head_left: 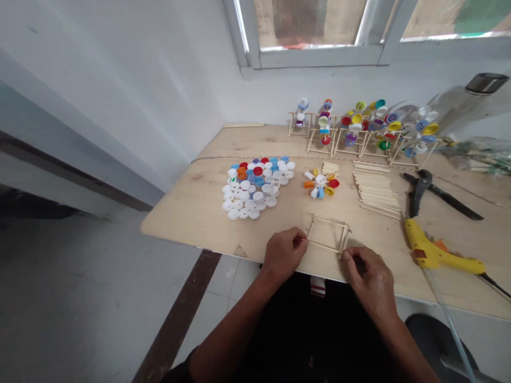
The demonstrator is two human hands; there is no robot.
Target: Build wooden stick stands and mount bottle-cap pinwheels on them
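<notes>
A small square frame of thin wooden sticks (328,233) stands on the plywood table (199,207) near its front edge. My left hand (284,252) pinches the frame's near left corner with fingers closed. At the near right corner my right hand (369,276) pinches the frame too. Behind the frame lies a wheel of coloured bottle caps (320,184).
A patch of white, blue and red bottle caps (255,187) lies at the left. A pile of sticks (376,189), black pliers (423,189) and a yellow glue gun (435,254) are at the right. Finished cap wheels on stick stands (359,127) line the back wall.
</notes>
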